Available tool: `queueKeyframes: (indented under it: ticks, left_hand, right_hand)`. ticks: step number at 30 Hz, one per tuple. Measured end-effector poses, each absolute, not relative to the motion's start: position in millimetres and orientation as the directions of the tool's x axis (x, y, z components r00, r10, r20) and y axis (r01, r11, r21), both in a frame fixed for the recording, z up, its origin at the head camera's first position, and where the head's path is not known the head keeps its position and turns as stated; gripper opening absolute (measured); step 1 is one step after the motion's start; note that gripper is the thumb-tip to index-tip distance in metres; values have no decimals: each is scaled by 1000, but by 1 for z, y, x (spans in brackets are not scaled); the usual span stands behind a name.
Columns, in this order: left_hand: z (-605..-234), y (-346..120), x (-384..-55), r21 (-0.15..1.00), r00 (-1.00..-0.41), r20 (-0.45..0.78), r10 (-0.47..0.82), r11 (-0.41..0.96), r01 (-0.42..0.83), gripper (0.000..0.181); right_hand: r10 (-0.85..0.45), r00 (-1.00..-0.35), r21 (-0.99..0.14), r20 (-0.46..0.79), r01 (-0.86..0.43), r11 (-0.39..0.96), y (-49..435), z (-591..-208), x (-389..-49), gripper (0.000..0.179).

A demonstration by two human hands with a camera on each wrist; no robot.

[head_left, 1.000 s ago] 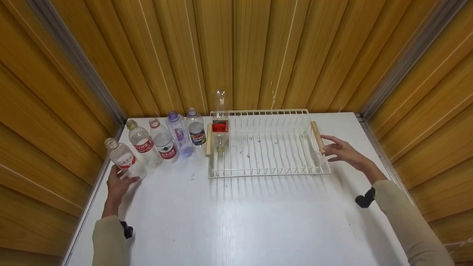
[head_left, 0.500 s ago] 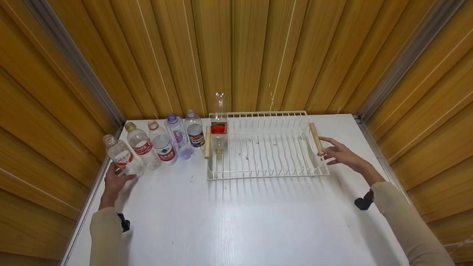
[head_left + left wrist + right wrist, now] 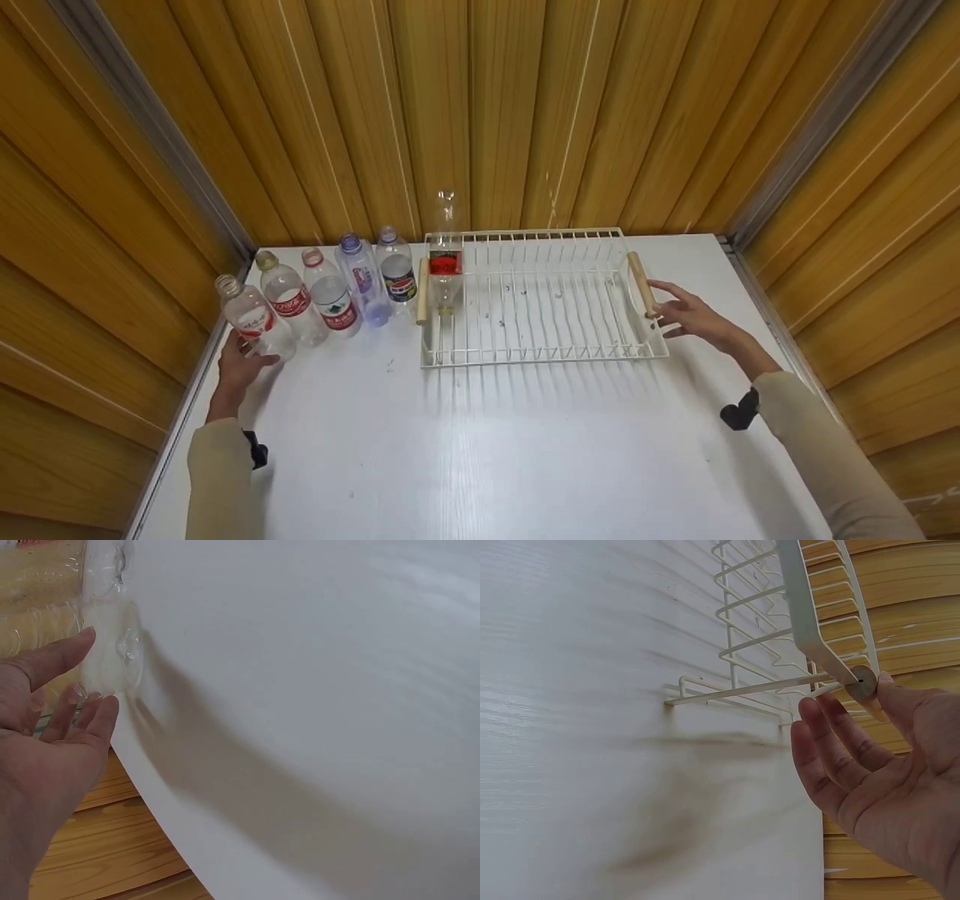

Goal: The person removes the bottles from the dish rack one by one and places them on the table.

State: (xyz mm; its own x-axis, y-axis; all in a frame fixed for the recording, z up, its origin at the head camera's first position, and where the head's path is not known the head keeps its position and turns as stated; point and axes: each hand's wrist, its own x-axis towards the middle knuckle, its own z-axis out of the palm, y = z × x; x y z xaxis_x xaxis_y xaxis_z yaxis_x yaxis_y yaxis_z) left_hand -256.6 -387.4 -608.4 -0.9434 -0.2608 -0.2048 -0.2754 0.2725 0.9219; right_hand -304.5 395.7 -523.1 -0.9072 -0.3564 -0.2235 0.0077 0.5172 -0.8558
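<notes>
In the head view, my left hand (image 3: 238,366) holds the lower part of a clear plastic bottle (image 3: 259,322) with a red and white label. The left wrist view has my thumb on one side of the bottle's base (image 3: 112,649) and fingers on the other. This bottle stands leftmost in a row. My right hand (image 3: 694,315) pinches the right wooden handle (image 3: 642,283) of a white wire dish rack (image 3: 544,364) between thumb and fingers. At the rack's left end, a clear bottle (image 3: 446,262) with a red label stands upside down, its neck among the wires.
Beside the held bottle stand several more uncapped bottles: one with a red label (image 3: 291,302), one with a red-rimmed neck (image 3: 336,307), a purple-tinted one (image 3: 364,277) and one with a dark label (image 3: 398,277). Wood-patterned walls (image 3: 510,112) surround the white table (image 3: 465,450).
The head view has shifted slightly. My hands keep almost the same places, the left at the leftmost bottle and the right at the rack's handle.
</notes>
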Motion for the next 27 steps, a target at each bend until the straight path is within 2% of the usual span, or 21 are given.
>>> queueKeyframes:
  ticks: [15, 21, 27]
  left_hand:
    - [-606, -390, -252, 899, -944, -231, -235, 321, -300, 90]
    - [-605, -400, -242, 885, -935, -260, -239, 328, -330, 94]
    - [-601, -408, -226, 861, -920, -315, -232, 338, -380, 88]
  right_hand:
    - [-345, -910, -852, -231, 18, 524, 396, -522, -305, 65]
    - [-352, -908, -855, -229, 15, 519, 395, -523, -305, 65]
    - [-353, -906, -859, -233, 21, 511, 396, -525, -306, 66]
